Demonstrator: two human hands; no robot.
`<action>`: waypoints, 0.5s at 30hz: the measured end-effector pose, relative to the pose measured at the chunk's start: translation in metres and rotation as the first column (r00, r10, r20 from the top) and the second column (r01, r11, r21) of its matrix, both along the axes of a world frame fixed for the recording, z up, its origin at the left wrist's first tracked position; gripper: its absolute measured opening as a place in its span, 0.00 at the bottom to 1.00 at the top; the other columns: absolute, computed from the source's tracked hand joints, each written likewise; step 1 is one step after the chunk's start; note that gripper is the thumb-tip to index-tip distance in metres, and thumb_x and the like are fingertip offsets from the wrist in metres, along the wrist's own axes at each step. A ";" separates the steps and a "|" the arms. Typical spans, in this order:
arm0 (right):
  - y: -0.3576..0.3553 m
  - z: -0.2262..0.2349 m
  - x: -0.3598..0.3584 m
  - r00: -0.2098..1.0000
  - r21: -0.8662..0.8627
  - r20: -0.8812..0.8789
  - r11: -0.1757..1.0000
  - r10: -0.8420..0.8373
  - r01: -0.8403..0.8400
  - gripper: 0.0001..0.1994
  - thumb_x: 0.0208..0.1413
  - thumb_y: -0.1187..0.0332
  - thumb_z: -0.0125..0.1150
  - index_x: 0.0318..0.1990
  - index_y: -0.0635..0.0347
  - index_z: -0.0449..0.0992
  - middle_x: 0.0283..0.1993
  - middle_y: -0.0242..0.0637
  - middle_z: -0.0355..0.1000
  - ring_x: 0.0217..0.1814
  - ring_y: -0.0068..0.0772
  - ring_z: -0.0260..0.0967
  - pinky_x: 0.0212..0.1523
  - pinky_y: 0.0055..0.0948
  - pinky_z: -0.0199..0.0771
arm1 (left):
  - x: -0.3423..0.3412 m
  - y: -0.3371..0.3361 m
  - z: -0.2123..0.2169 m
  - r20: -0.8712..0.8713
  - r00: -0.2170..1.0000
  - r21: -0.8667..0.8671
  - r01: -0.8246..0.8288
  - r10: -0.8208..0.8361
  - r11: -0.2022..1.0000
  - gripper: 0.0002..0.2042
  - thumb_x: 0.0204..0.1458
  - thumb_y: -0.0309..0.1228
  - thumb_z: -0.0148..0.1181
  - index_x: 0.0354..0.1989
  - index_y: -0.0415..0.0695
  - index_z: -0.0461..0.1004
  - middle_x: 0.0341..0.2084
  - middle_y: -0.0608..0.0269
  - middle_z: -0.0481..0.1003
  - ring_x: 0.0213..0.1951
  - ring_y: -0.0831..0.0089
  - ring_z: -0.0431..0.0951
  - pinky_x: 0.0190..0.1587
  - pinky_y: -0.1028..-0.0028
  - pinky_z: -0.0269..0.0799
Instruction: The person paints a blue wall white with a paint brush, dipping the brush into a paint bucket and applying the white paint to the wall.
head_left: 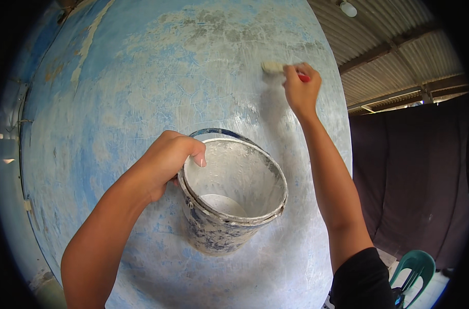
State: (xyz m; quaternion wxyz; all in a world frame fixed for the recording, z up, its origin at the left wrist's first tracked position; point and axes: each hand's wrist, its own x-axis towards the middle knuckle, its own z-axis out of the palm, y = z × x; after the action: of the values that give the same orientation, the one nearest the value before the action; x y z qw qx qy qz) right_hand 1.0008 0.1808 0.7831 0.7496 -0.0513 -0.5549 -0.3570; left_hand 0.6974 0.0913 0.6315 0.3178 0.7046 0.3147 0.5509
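My left hand grips the rim of a paint-spattered bucket, thumb inside and fingers behind the outer wall. The bucket tilts toward me, and a little whitish liquid lies at its bottom. Its dark handle rests against the far rim. Up and to the right, my right hand is closed round the red handle of a paintbrush. The pale bristles point left and appear to touch the wall, which is blue, cracked and patchy with whitish coating. The brush is slightly blurred.
A corrugated roof on beams spans the upper right, with a light bulb under it. Below hangs a dark curtain. A green plastic chair stands at the lower right, beyond the wall's edge.
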 end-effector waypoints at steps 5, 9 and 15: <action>-0.068 -0.033 -0.027 0.973 -0.361 -0.200 0.915 0.111 -0.179 0.13 0.54 0.67 0.65 0.26 0.72 0.80 0.23 0.43 0.77 0.25 0.32 0.75 0.32 0.32 0.75 | -0.005 0.013 0.001 -0.016 0.999 -0.032 0.045 -0.045 0.998 0.10 0.35 0.29 0.60 0.26 0.35 0.76 0.29 0.49 0.77 0.32 0.61 0.78 0.36 0.65 0.73; -0.047 0.034 -0.058 0.930 -0.220 -0.099 0.904 0.353 -0.366 0.15 0.55 0.64 0.68 0.28 0.72 0.81 0.25 0.41 0.78 0.27 0.30 0.77 0.33 0.30 0.76 | -0.012 0.005 0.009 -0.019 0.998 -0.027 0.051 -0.052 0.998 0.12 0.35 0.29 0.60 0.27 0.34 0.77 0.30 0.48 0.78 0.32 0.60 0.78 0.37 0.64 0.74; 0.011 0.042 -0.065 1.000 -0.038 -0.019 0.999 0.015 -0.016 0.15 0.53 0.62 0.69 0.30 0.70 0.81 0.32 0.53 0.81 0.33 0.42 0.80 0.36 0.36 0.77 | -0.019 0.003 0.002 -0.006 0.999 -0.016 0.036 -0.036 0.999 0.13 0.35 0.29 0.60 0.29 0.32 0.78 0.30 0.48 0.78 0.32 0.60 0.79 0.37 0.64 0.75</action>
State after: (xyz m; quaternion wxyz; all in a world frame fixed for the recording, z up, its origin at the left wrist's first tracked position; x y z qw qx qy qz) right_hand 0.9360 0.1914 0.8256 0.7564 -0.0647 -0.5551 -0.3399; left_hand 0.6788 0.0946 0.6334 0.3322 0.7092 0.3073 0.5405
